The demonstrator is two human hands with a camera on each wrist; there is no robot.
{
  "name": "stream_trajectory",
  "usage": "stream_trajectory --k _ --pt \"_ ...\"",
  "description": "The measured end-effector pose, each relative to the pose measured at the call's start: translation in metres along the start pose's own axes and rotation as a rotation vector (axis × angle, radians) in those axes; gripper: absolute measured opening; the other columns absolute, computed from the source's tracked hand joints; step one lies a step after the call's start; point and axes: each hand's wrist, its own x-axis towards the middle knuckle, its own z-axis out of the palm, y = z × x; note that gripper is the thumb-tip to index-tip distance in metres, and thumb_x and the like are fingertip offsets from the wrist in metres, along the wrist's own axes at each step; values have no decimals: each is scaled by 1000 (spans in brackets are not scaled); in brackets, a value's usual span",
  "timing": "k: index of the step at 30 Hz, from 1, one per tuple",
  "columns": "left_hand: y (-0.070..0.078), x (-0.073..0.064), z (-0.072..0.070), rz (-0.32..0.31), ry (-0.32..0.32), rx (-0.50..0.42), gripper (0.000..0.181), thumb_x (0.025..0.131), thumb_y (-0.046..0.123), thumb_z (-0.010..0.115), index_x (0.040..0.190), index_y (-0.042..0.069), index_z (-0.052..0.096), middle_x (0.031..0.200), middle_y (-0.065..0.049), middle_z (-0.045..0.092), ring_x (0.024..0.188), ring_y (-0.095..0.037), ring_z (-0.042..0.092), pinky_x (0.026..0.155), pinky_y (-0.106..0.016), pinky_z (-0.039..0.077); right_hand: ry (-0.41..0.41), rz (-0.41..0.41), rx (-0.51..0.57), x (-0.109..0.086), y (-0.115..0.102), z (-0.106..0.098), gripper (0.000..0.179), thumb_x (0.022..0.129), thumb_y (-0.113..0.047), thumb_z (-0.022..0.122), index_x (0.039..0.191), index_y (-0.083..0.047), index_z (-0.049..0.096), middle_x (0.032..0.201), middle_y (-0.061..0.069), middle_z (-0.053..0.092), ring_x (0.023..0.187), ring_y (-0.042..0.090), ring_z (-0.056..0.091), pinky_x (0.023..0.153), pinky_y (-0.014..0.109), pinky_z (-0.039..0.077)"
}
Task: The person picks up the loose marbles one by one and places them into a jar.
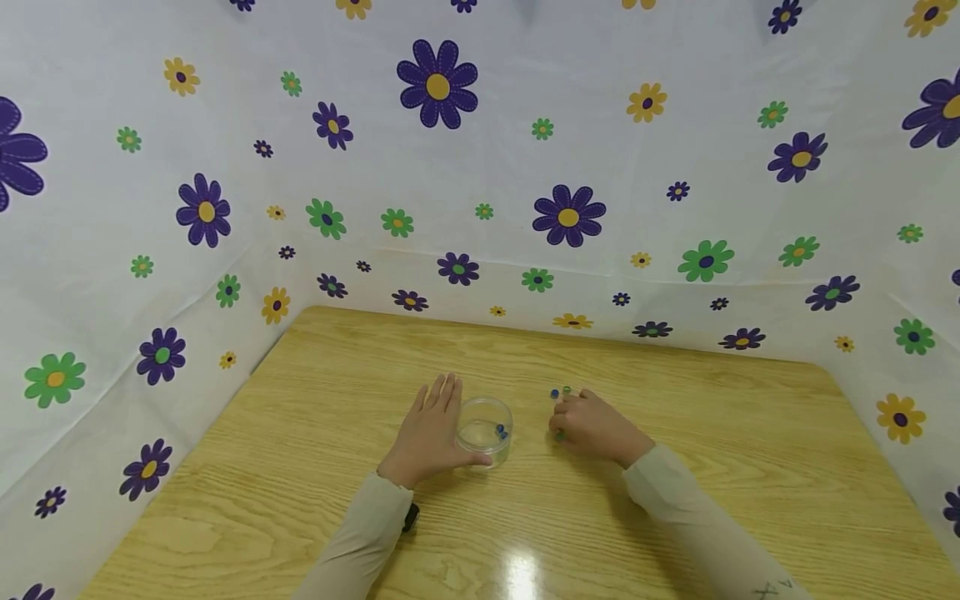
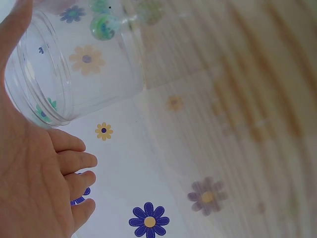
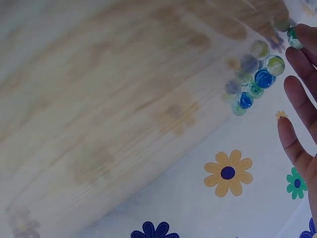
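Note:
A clear round jar (image 1: 485,457) stands on the wooden table, with blue marbles (image 1: 502,432) in it. Greenish marbles (image 2: 103,27) also show through its wall in the left wrist view. Against the jar's left side rests my left hand (image 1: 429,439), fingers straight and thumb along the near side. My right hand (image 1: 596,425) is low over the table right of the jar, fingers bent. Its fingertips pinch a green marble (image 3: 295,37), which seems to touch the tabletop. Beyond these fingers sit several loose marbles, including a blue marble (image 3: 265,78) and a yellow-green marble (image 3: 275,65).
The wooden table (image 1: 360,358) reaches back to a white flower-print cloth (image 1: 487,158), which also hangs along both sides. A dark wristband (image 1: 410,517) shows at the left cuff. Light glares off the tabletop near the front.

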Motion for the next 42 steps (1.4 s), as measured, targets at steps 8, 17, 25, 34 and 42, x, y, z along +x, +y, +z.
stream_trajectory --k 8,17,25,34,42 --pt "1 0 -2 -3 -10 -4 125 65 77 61 149 -3 14 156 -20 15 146 -34 12 119 -49 12 -33 -7 -7 -9 -3 0 7 78 -14 72 77 -20 70 76 -7 66 71 10 54 60 23 29" --pt "1 -1 -3 7 3 7 125 66 77 61 148 -4 15 156 -21 17 146 -35 14 118 -50 15 -36 -31 -21 -17 -7 -1 6 78 -15 74 80 -20 71 77 -8 65 72 9 55 61 23 33" --pt "2 -1 -3 3 3 3 124 66 76 62 149 -4 15 156 -21 17 146 -35 13 119 -49 14 -39 -33 -52 -22 -9 -3 8 77 -17 75 76 -21 69 76 -9 63 68 9 51 59 22 27" --pt "2 -1 -4 6 4 -11 124 66 75 63 148 -5 16 156 -21 16 146 -35 13 119 -50 14 -37 -23 -47 -30 -8 -4 9 76 -15 76 76 -21 68 74 -8 64 68 9 51 60 23 29" --pt "2 -1 -4 4 14 -8 124 65 75 63 149 -4 15 156 -20 17 146 -34 14 119 -49 13 -34 31 -24 -40 -7 -6 9 77 -11 72 81 -19 72 77 -7 65 72 11 56 62 26 37"
